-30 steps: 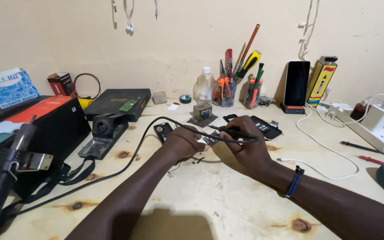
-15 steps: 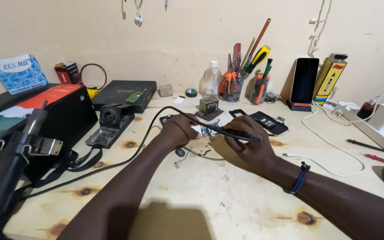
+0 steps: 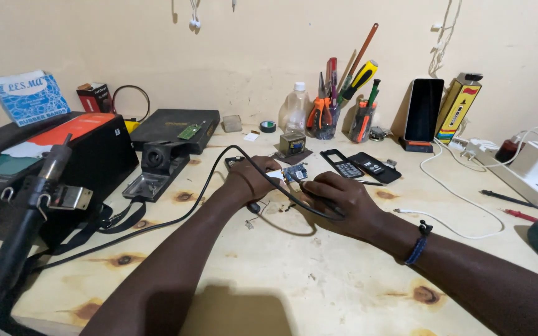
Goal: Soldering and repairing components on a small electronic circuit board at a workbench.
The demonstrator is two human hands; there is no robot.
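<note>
Looking down at a pale wooden workbench [image 3: 294,280], two bare forearms reach in from the bottom edge toward its middle. The left hand [image 3: 250,180] is curled, fingertips pressed down beside a small blue circuit board [image 3: 295,172] that lies flat on the bench between the two hands. The right hand [image 3: 344,198] is closed around a thin dark soldering iron [image 3: 319,205], gripped like a pen, its tip hidden near the board; a beaded bracelet [image 3: 418,246] sits on that wrist. A black cable [image 3: 175,221] loops from the hands off to the left. Just behind the board lie a black phone keypad frame [image 3: 347,167] and a small square metal part [image 3: 292,144]. Farther back stand a clear plastic bottle [image 3: 295,112], a cup of screwdrivers and pliers [image 3: 331,112], and a dark phone [image 3: 423,111] propped upright. At far left sits a black box-shaped station [image 3: 82,155]; at far right, a white power strip [image 3: 524,180].
</note>
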